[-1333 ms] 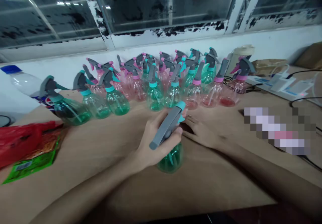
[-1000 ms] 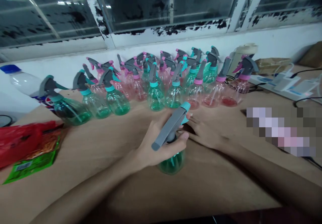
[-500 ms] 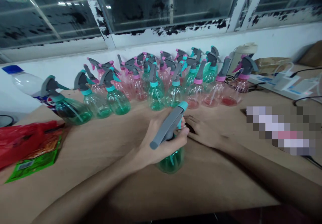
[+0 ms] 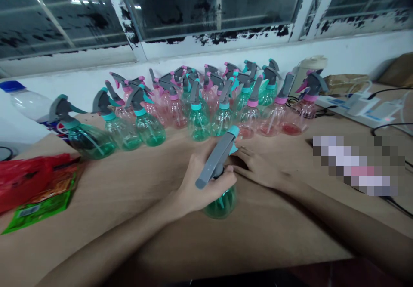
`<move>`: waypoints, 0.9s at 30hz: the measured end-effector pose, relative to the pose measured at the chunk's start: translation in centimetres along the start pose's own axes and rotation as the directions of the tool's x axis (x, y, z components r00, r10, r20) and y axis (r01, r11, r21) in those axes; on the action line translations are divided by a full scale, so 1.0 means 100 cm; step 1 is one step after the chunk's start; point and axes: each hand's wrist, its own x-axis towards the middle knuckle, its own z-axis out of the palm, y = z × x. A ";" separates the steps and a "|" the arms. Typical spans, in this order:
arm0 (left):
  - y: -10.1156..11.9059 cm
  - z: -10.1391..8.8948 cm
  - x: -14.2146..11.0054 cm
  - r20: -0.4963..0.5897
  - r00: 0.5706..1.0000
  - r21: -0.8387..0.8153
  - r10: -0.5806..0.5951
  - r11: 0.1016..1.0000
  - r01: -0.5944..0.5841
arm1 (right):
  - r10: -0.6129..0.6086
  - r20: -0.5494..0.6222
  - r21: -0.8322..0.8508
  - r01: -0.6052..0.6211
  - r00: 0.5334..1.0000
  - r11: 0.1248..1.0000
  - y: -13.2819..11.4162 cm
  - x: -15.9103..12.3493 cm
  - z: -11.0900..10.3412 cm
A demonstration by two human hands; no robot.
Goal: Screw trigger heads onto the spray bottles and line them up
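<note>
My left hand (image 4: pixel 200 183) is wrapped round the neck of a green spray bottle (image 4: pixel 220 201) with a grey trigger head (image 4: pixel 216 156) and a teal nozzle. The bottle stands on the brown table (image 4: pixel 129 201) in front of me. My right hand (image 4: pixel 258 166) lies just right of the bottle, fingers stretched flat on the table and pointing toward the sprayer head. Whether its fingertips touch the bottle is hidden behind the head.
Several green and pink spray bottles (image 4: pixel 193 102) stand in rows along the white wall. A clear water bottle (image 4: pixel 29 104) lies at far left. Red and green snack packets (image 4: pixel 35 188) rest at the left edge. Chargers and cables (image 4: pixel 364 106) sit at right.
The hands and the held bottle have barely moved; my left thumb has shifted slightly on the neck and the sprayer head has tilted a little.
</note>
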 end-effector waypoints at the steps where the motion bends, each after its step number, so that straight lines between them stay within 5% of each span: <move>1: -0.001 0.000 0.000 0.004 1.000 0.000 0.005 1.000 -0.005 | -0.003 0.000 0.003 0.003 1.000 1.000 0.000 0.000 0.000; 19: 0.008 -0.011 0.003 0.093 0.993 0.018 0.068 0.997 -0.070 | 0.000 0.012 0.002 0.000 1.000 1.000 -0.001 0.000 -0.001; 27: 0.005 -0.007 0.002 0.155 0.988 -0.071 -0.001 0.997 0.012 | 0.000 0.017 -0.004 0.000 1.000 1.000 -0.004 0.001 -0.004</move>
